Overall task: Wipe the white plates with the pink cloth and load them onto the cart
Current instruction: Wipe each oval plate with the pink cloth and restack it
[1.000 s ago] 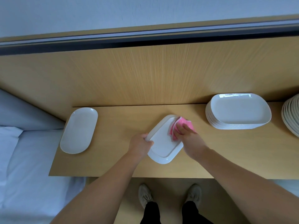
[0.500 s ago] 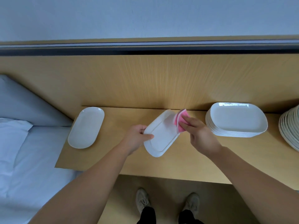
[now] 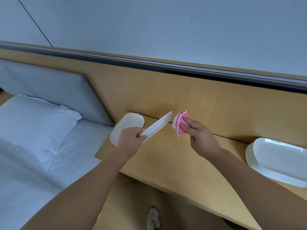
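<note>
One pale shoe [image 3: 153,218] is seen on the floor at the bottom edge, where two were seen half a second before, the view having been swung to the left and tilted. Above it, the white plate [image 3: 159,125] is held clear of the wooden shelf [image 3: 182,166] by the left hand [image 3: 131,138], whose fingers and thumb are curled round the plate's near end. Half a second ago the plate's face was turned toward the camera and the pink cloth [image 3: 181,124] was laid on its far edge. Now the plate is seen almost edge-on, as a thin tilted sliver rising to the right, and the cloth is parted from it by a narrow gap. The cloth, folded into layers with a paler hem, is pinched in the fingertips of the right hand [image 3: 201,138]. Beyond the left hand, an oval plate [image 3: 129,123] lies flat at the shelf's left end, partly hidden by that hand. A stack of white plates [image 3: 279,161] stands on the shelf well to the right. A pillow [image 3: 33,117] and a grey headboard [image 3: 49,90] are now shown at the left.
</note>
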The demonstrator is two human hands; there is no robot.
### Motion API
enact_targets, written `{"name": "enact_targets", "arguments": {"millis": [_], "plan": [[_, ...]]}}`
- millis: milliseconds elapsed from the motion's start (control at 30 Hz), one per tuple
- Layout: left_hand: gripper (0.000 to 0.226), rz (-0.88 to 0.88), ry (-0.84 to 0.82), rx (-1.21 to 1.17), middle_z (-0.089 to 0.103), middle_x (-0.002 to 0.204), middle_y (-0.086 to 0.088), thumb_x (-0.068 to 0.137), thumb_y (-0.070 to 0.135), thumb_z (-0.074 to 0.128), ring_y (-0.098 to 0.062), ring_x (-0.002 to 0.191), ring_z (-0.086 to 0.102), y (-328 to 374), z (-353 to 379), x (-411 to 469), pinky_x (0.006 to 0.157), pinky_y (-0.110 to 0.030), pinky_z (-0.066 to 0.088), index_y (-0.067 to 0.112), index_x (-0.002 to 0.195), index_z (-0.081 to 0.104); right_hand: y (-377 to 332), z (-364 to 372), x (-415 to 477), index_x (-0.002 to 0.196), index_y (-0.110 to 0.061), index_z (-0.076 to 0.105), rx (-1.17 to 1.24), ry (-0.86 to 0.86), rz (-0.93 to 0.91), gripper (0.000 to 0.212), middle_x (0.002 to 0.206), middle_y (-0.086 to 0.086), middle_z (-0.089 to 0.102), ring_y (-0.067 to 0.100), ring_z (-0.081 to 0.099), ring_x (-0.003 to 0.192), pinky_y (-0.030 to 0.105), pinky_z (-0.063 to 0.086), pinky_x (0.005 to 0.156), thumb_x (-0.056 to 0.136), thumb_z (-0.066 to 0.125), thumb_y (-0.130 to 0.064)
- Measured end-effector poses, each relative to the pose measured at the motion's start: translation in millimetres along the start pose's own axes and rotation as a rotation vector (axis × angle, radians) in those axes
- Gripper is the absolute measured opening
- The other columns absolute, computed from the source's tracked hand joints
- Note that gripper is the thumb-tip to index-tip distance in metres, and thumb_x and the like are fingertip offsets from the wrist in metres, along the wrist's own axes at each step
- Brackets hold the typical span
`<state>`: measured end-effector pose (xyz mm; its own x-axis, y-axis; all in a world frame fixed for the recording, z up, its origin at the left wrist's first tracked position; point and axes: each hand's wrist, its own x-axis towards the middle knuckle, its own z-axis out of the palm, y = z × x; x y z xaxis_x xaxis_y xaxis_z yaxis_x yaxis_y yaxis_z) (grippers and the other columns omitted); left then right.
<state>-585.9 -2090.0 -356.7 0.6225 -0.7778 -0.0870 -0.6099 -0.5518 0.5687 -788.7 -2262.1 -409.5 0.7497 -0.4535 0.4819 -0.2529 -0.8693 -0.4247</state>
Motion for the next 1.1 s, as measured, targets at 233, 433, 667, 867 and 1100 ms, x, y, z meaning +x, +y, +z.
{"name": "enact_targets", "arguments": {"millis": [233,433,667,867,1100], "plan": [[0.031,-0.113,0.094,0.036,0.068,0.119,-0.004,0.097,0.025,0.056,-0.021,0.109,0.06,-59,-10,6,0.094,-0.031,0.045,0.013,0.123,0.066,-26,37,34,0.119,-0.004,0.068,0.041,-0.049,-0.032,0.06,0.13,0.018,0.059,0.037,0.06,0.114,0.047,0.044,0.1,0.069,0.059,0.028],[0.032,-0.034,0.05,0.223,0.068,0.12,-0.006,0.101,0.023,0.046,-0.025,0.109,0.061,-94,3,26,0.093,-0.034,0.048,0.014,0.126,0.064,-38,61,50,0.117,-0.003,0.068,0.011,-0.05,-0.025,0.054,0.129,0.019,0.06,0.036,0.061,0.112,0.043,0.041,0.099,0.071,0.054,0.021],[0.039,0.025,-0.11,0.48,0.062,0.123,0.007,0.097,0.008,0.037,-0.018,0.108,0.059,-111,30,37,0.084,-0.034,0.054,0.023,0.126,0.058,-36,86,50,0.121,-0.007,0.067,0.017,-0.111,0.051,0.053,0.134,0.015,0.057,0.032,0.058,0.118,0.039,0.04,0.102,0.075,0.054,0.017],[0.035,0.016,-0.201,0.537,0.061,0.114,0.005,0.094,0.006,0.041,-0.016,0.103,0.058,-133,47,48,0.077,-0.032,0.055,0.021,0.121,0.057,-36,100,50,0.119,-0.007,0.068,-0.009,-0.096,0.046,0.047,0.131,0.013,0.06,0.023,0.054,0.116,0.029,0.042,0.099,0.08,0.045,0.004],[0.04,0.014,-0.257,0.534,0.049,0.137,0.009,0.098,0.005,0.038,-0.013,0.124,0.046,-142,53,60,0.089,-0.031,0.052,0.021,0.13,0.055,-29,107,49,0.119,-0.005,0.068,-0.02,-0.144,0.086,0.05,0.131,0.015,0.059,0.033,0.061,0.114,0.038,0.043,0.098,0.076,0.047,0.009]]}}
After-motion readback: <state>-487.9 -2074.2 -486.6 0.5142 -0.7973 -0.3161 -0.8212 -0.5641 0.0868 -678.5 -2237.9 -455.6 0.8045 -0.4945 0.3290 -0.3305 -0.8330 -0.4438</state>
